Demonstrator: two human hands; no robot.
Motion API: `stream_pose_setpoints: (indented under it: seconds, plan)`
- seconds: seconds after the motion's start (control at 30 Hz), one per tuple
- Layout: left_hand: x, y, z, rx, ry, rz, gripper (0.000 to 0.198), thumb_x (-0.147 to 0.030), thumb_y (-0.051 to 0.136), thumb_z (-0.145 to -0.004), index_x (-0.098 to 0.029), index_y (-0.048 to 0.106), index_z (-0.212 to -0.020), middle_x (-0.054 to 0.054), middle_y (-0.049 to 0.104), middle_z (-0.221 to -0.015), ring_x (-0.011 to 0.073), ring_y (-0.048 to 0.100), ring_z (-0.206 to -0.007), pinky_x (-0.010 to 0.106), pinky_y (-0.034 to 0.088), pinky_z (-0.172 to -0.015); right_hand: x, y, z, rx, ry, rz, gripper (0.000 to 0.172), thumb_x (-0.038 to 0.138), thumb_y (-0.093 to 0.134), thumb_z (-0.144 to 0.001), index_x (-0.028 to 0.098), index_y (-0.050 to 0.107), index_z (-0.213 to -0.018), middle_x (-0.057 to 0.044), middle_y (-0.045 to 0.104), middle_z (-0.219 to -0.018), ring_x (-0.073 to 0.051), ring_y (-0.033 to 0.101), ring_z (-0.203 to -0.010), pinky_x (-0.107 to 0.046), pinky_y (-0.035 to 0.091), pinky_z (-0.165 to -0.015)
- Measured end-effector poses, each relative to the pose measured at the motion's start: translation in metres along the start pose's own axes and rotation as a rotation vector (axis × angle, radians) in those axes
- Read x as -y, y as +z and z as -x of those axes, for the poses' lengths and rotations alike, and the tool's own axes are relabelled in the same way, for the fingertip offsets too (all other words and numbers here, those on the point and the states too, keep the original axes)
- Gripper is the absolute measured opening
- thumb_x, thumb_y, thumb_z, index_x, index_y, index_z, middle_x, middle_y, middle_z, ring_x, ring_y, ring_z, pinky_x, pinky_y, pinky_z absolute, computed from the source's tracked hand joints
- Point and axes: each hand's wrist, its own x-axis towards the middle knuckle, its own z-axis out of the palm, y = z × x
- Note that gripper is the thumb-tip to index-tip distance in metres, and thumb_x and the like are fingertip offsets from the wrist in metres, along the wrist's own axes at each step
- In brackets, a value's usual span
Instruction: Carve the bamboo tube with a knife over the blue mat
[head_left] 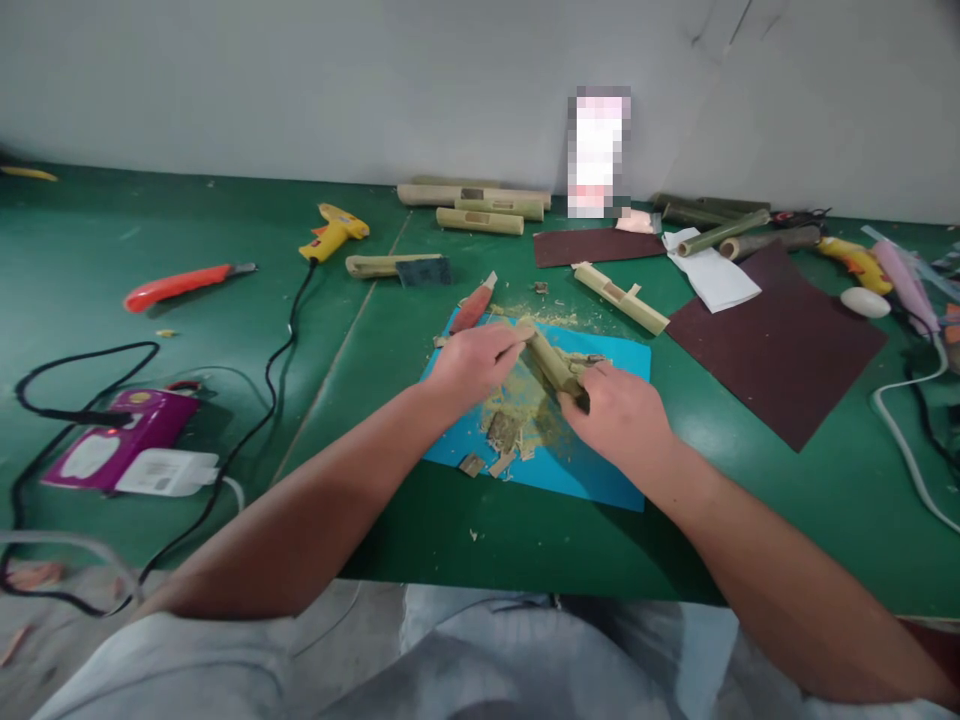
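Observation:
A short bamboo tube [552, 362] is held slantwise over a blue sheet [615, 480] on the green table. My right hand [619, 405] is closed around its near end. At the far end, my left hand [480, 360] pinches with its fingertips; whether a small scrap is also between them, I cannot make out. Sawdust and bamboo chips [506, 432] lie on the sheet below the tube. Just beyond my left hand is a red-handled knife [474, 305], its blade pointing away. To the right rests another bamboo piece [621, 298] with a cut-out slot.
Several bamboo tubes [480, 221] lie along the wall. On the left are a yellow glue gun [334, 235], a red cutter [180, 287] and a purple power strip [161, 425] with cables. Dark brown sandpaper [780, 350] and white paper [720, 280] are on the right. A blurred upright screen [598, 150] leans there.

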Motion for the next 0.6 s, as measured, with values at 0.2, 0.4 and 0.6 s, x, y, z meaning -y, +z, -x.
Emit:
stream_pose_setpoints:
  seconds: [0.2, 0.4, 0.6]
  plan:
    - [-0.014, 0.001, -0.001, 0.093, 0.097, -0.011, 0.035, -0.030, 0.044, -0.104, -0.020, 0.074, -0.120, 0.008, 0.078, -0.103, 0.0201, 0.073, -0.098, 0.033, 0.059, -0.087, -0.001, 0.001, 0.001, 0.004, -0.002, -0.008, 0.027, 0.036, 0.053, -0.097, 0.017, 0.070, -0.090, -0.012, 0.072, -0.096, -0.023, 0.067, -0.082, -0.034, 0.043, -0.066]
    - [-0.042, 0.001, 0.007, 0.277, 0.306, -0.053, 0.039, -0.029, 0.036, -0.107, -0.022, 0.073, -0.117, 0.008, 0.073, -0.091, 0.0195, 0.070, -0.086, 0.029, 0.055, -0.071, -0.002, 0.003, 0.000, 0.019, 0.025, -0.028, 0.022, 0.037, 0.058, -0.095, 0.019, 0.069, -0.091, -0.010, 0.072, -0.097, -0.023, 0.067, -0.083, -0.034, 0.043, -0.066]
    - [-0.036, -0.002, 0.010, 0.309, 0.264, -0.073, 0.041, -0.029, 0.035, -0.107, -0.020, 0.071, -0.124, 0.008, 0.073, -0.090, 0.0208, 0.069, -0.087, 0.030, 0.054, -0.071, -0.003, 0.004, -0.002, 0.032, 0.032, -0.045, 0.023, 0.041, 0.062, -0.093, 0.019, 0.069, -0.088, -0.010, 0.073, -0.092, -0.024, 0.068, -0.084, -0.033, 0.043, -0.065]
